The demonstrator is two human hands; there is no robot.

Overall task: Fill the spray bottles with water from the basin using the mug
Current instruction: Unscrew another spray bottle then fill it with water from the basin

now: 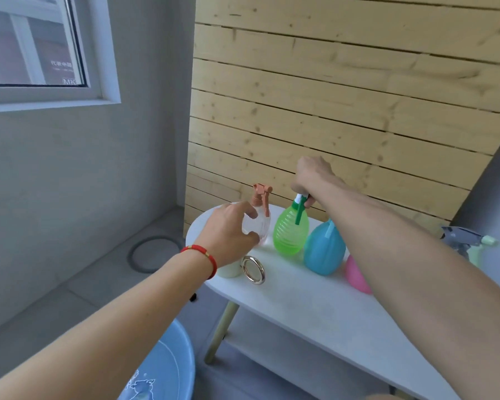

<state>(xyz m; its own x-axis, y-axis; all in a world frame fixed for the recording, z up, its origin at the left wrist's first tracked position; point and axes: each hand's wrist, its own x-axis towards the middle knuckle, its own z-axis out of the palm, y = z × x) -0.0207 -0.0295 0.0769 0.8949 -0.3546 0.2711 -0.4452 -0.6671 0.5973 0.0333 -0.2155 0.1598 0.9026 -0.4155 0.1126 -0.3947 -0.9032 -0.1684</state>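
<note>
Spray bottles in a row on white table, head view: clear bottle with peach trigger at 9 o'clock of green bottle; blue bottle at 4 o'clock of green, pink bottle beyond. Left hand, fingers curled around clear bottle. Right hand, gripping green bottle's trigger head from above. Mug with ring handle at 6 o'clock of clear bottle. Blue basin on floor, 7 o'clock of table.

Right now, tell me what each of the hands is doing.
Left hand: fingers curled round the clear spray bottle, gripping it.
Right hand: holding the spray head of the green spray bottle.
</note>
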